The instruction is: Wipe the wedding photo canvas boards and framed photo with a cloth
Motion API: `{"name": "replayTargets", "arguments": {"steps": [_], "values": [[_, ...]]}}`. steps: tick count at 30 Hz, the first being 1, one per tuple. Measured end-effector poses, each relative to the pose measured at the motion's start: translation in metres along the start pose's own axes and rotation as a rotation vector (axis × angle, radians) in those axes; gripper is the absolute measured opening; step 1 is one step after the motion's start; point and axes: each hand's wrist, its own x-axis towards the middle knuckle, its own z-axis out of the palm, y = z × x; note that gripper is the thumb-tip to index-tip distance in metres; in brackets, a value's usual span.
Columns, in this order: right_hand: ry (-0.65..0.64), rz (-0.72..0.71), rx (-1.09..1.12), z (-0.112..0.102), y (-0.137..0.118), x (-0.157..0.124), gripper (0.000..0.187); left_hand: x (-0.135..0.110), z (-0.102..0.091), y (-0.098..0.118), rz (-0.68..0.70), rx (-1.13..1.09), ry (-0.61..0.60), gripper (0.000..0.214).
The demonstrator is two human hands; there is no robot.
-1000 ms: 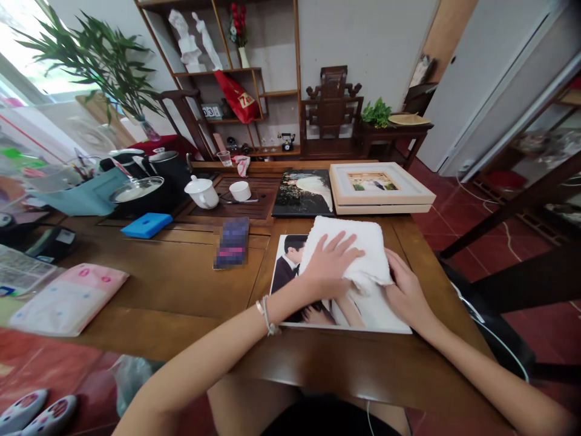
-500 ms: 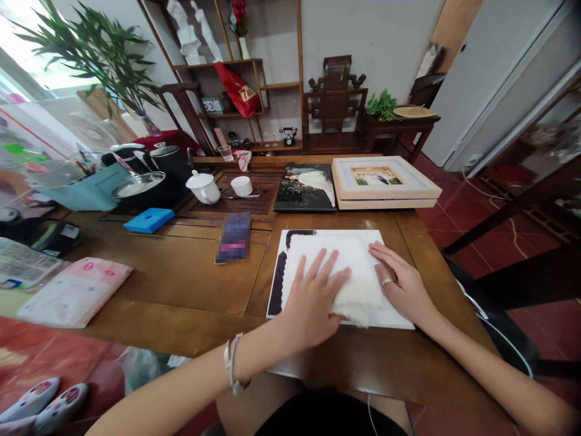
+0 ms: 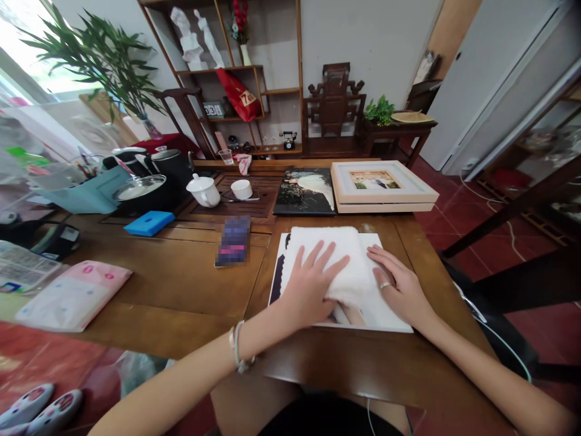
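Note:
A large photo print [image 3: 389, 316] lies flat on the wooden table [image 3: 181, 284] in front of me. A folded white cloth [image 3: 338, 254] covers most of it. My left hand [image 3: 311, 284] lies flat on the cloth, fingers spread and stretched forward. My right hand [image 3: 399, 289], with a ring on one finger, rests flat on the print's right side, its fingers touching the cloth's right edge.
Behind the print lie a dark photo album [image 3: 306, 191] and a white framed picture [image 3: 381, 184]. A phone [image 3: 233, 240] lies to the left. A tea tray with a teapot [image 3: 203, 190] and cup [image 3: 240, 189], a blue box [image 3: 148, 222] and a pink pack [image 3: 72, 295] fill the left side.
My left hand has slid the white cloth up and down over the print: toward me half a second ago, now away again. My right hand stayed at the print's right side.

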Motion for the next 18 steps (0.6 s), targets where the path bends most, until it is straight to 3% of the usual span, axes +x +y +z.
{"name": "replayTargets", "arguments": {"steps": [4,7,10,18], "values": [[-0.014,0.008,0.007,-0.001,0.000,-0.001,0.034,-0.051,-0.001,0.026,0.079,-0.044,-0.080,0.100],[-0.012,0.011,0.010,-0.002,-0.002,-0.001,0.034,-0.066,-0.003,0.027,0.080,-0.056,-0.116,0.105],[0.000,0.022,0.015,-0.002,-0.003,-0.001,0.033,-0.055,-0.007,0.007,0.021,-0.029,-0.098,0.102],[0.011,0.010,0.018,0.000,-0.001,-0.001,0.033,0.005,-0.018,-0.064,-0.102,0.040,0.005,0.081]]}}
